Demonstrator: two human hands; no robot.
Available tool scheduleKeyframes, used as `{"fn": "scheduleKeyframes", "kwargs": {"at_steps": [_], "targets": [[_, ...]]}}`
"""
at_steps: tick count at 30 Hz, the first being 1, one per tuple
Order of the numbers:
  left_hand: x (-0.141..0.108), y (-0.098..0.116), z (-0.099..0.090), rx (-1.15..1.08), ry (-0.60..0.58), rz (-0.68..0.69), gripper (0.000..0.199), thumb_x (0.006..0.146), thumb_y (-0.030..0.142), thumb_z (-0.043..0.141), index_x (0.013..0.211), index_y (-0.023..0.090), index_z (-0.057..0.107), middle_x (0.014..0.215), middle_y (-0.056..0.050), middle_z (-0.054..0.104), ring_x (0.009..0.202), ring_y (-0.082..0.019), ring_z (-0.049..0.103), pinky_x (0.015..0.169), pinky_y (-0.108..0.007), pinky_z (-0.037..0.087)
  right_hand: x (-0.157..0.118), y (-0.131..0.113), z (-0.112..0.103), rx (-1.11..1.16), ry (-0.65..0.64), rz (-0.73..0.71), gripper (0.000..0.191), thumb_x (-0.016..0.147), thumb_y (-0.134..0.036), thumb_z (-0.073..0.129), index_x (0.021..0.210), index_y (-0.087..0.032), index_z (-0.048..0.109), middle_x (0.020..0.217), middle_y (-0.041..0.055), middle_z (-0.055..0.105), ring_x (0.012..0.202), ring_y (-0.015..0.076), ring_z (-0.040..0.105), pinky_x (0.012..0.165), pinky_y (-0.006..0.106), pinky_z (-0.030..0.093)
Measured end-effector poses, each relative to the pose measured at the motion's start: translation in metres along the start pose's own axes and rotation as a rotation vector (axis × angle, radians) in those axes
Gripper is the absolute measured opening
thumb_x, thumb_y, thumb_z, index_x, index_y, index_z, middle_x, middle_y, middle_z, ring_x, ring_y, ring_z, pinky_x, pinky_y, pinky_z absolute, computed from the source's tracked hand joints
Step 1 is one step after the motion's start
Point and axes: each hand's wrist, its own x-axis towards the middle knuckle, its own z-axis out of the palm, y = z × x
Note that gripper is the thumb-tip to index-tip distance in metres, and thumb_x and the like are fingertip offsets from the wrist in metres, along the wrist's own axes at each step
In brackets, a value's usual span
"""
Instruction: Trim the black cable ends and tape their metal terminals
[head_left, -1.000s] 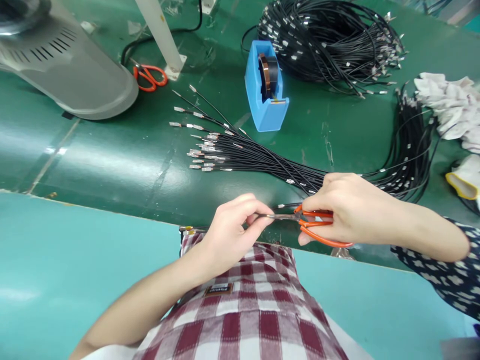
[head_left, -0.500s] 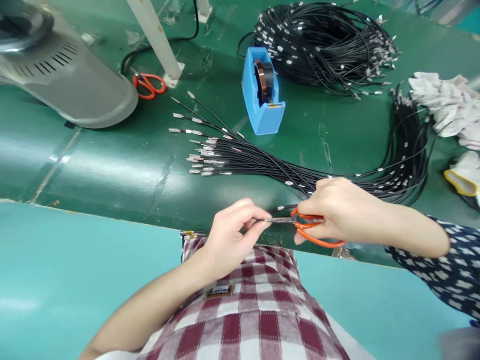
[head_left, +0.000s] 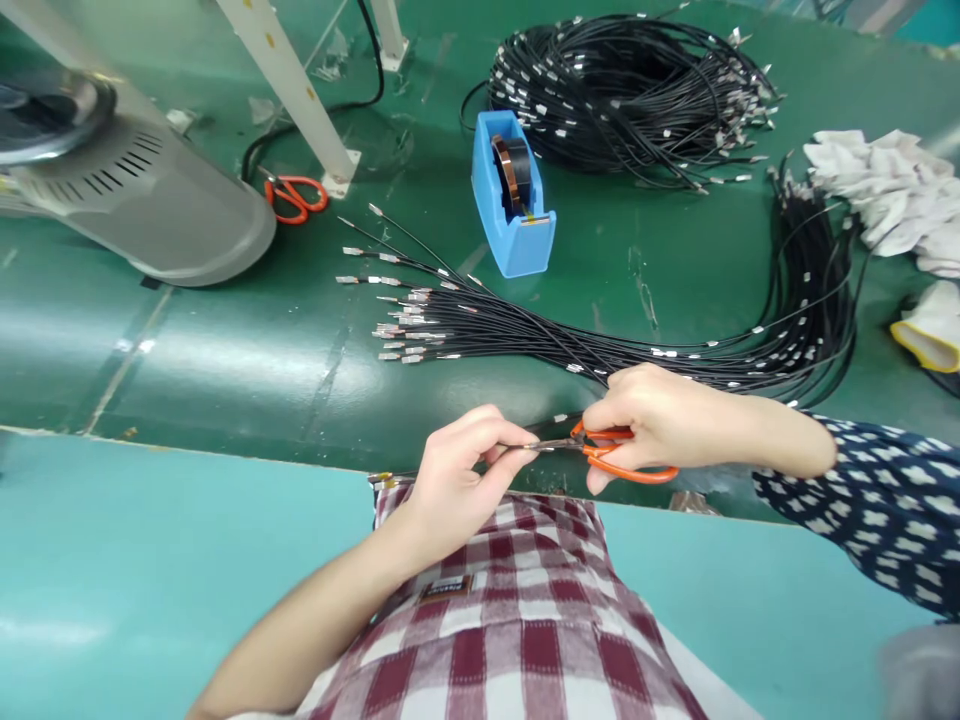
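My left hand (head_left: 461, 480) pinches a thin dark cable end between thumb and fingertips at the table's front edge. My right hand (head_left: 649, 420) is closed on the orange handles of a pair of scissors (head_left: 631, 468). The scissor blades point left and meet the cable end at my left fingertips. Just behind my hands, a bundle of black cables (head_left: 525, 330) with white tags and metal tips lies along the table and curves up at the right.
A blue tape dispenser (head_left: 514, 195) stands behind the bundle, near a large cable coil (head_left: 630, 100). A second orange pair of scissors (head_left: 297, 198) lies by a grey device (head_left: 195, 200) and a white post (head_left: 300, 100). White gloves (head_left: 881, 190) lie at the right.
The head view has shifted slightly, so the table items sit a little lower and to the left. Both hands keep their holds, and the scissors remain at my left fingertips.
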Motion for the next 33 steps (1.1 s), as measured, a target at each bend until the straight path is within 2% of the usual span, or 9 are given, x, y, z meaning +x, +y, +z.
{"fn": "scheduleKeyframes", "kwargs": {"at_steps": [5, 11, 14, 20, 25, 28, 30, 32, 33], "targets": [[-0.001, -0.001, 0.0, 0.002, -0.002, -0.031, 0.011, 0.086, 0.006, 0.066, 0.084, 0.015, 0.072, 0.07, 0.001, 0.061, 0.057, -0.007, 0.05, 0.052, -0.018, 0.041, 0.0, -0.005, -0.003, -0.024, -0.01, 0.007, 0.04, 0.089, -0.041, 0.063, 0.06, -0.02, 0.046, 0.049, -0.0049, 0.043, 0.051, 0.0102, 0.035, 0.052, 0.024, 0.022], [0.002, 0.001, -0.002, 0.023, -0.004, -0.072, 0.012, 0.085, 0.007, 0.066, 0.081, 0.017, 0.072, 0.067, 0.002, 0.059, 0.055, -0.008, 0.049, 0.051, -0.019, 0.04, -0.001, -0.024, -0.011, -0.26, 0.135, 0.032, 0.032, 0.088, -0.035, 0.057, 0.06, -0.02, 0.057, 0.048, -0.0029, 0.054, 0.044, 0.0096, 0.032, 0.06, 0.029, 0.026], [0.003, 0.002, -0.003, 0.029, -0.005, -0.075, 0.012, 0.085, 0.008, 0.065, 0.081, 0.017, 0.072, 0.067, 0.001, 0.06, 0.055, -0.008, 0.048, 0.05, -0.02, 0.04, -0.002, -0.027, -0.011, -0.302, 0.154, 0.02, 0.033, 0.089, -0.035, 0.057, 0.06, -0.019, 0.058, 0.048, -0.0023, 0.056, 0.043, 0.0094, 0.033, 0.062, 0.03, 0.027], [0.002, 0.001, -0.002, 0.013, -0.001, -0.059, 0.011, 0.086, 0.009, 0.065, 0.083, 0.017, 0.072, 0.069, 0.0, 0.062, 0.056, -0.008, 0.049, 0.051, -0.02, 0.04, -0.002, -0.023, -0.007, -0.248, 0.149, 0.039, 0.036, 0.087, -0.033, 0.06, 0.055, -0.019, 0.051, 0.044, -0.0036, 0.049, 0.045, 0.0102, 0.027, 0.055, 0.027, 0.021], [0.0, 0.001, 0.0, -0.05, 0.007, -0.085, 0.01, 0.086, 0.01, 0.066, 0.084, 0.016, 0.073, 0.069, 0.0, 0.062, 0.057, -0.008, 0.049, 0.051, -0.02, 0.04, 0.0, -0.021, -0.005, -0.055, 0.095, 0.071, 0.038, 0.087, -0.033, 0.062, 0.054, -0.019, 0.048, 0.044, -0.0055, 0.044, 0.046, 0.0094, 0.025, 0.052, 0.026, 0.02], [0.001, 0.0, -0.001, -0.158, 0.047, -0.192, 0.006, 0.085, 0.016, 0.069, 0.081, 0.017, 0.074, 0.071, -0.002, 0.064, 0.061, -0.01, 0.054, 0.053, -0.021, 0.042, -0.001, -0.006, -0.009, 0.281, 0.083, 0.099, 0.048, 0.089, -0.054, 0.059, 0.058, -0.019, 0.051, 0.051, -0.0036, 0.051, 0.049, 0.0092, 0.038, 0.051, 0.024, 0.026], [0.001, -0.003, -0.002, -0.272, 0.099, -0.293, 0.008, 0.085, 0.023, 0.07, 0.081, 0.017, 0.073, 0.076, -0.004, 0.068, 0.066, -0.012, 0.057, 0.058, -0.022, 0.046, -0.005, 0.016, -0.013, 0.465, 0.188, 0.226, 0.054, 0.091, -0.066, 0.047, 0.066, -0.019, 0.055, 0.057, -0.0004, 0.057, 0.049, 0.0106, 0.045, 0.05, 0.025, 0.031], [0.002, -0.009, -0.003, -0.415, 0.168, -0.381, 0.015, 0.087, 0.03, 0.07, 0.085, 0.016, 0.073, 0.083, -0.006, 0.07, 0.069, -0.013, 0.058, 0.062, -0.024, 0.049, -0.014, 0.048, -0.018, 0.377, 0.386, 0.452, 0.056, 0.094, -0.068, 0.039, 0.078, -0.018, 0.059, 0.056, 0.001, 0.058, 0.047, 0.0123, 0.048, 0.05, 0.026, 0.033], [0.002, -0.013, -0.005, -0.489, 0.205, -0.417, 0.018, 0.088, 0.034, 0.069, 0.088, 0.016, 0.073, 0.086, -0.006, 0.07, 0.068, -0.012, 0.057, 0.064, -0.025, 0.05, -0.019, 0.066, -0.02, 0.208, 0.459, 0.535, 0.053, 0.092, -0.067, 0.045, 0.078, -0.018, 0.06, 0.053, 0.0011, 0.056, 0.046, 0.0127, 0.047, 0.05, 0.027, 0.033]]}}
